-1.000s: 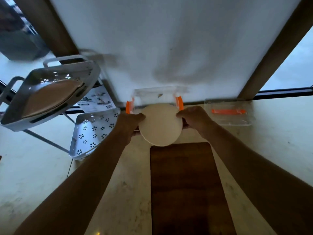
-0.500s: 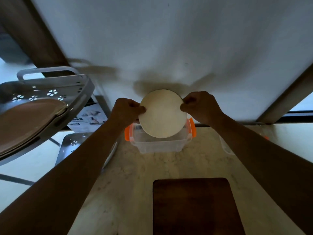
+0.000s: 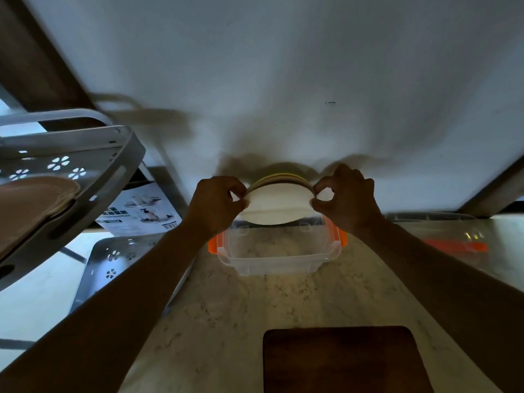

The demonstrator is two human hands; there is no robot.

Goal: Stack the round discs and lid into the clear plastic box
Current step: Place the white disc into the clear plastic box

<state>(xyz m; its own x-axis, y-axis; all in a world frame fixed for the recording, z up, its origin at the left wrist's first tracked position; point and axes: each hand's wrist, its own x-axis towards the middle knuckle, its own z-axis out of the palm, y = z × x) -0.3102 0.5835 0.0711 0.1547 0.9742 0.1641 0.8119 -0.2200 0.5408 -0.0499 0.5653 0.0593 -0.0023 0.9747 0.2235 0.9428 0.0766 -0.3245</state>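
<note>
Pretty dim from where I'm watching: plain white wall [image 3: 283,66] behind a marbled desk [image 3: 226,321], dark wooden board [image 3: 340,361] near me, grey perforated rack [image 3: 85,177] on the left.

two hands [image 3: 218,204] [image 3: 347,201], one clear box [image 3: 279,251], one disc stack [image 3: 279,202] (layers uncountable), one dark board [image 3: 344,360], two grey trays [image 3: 73,177] [image 3: 119,259].

Single head-worn view, facing forward and down, close over counter [image 3: 226,307], dim, perhaps slightly blurred
</note>
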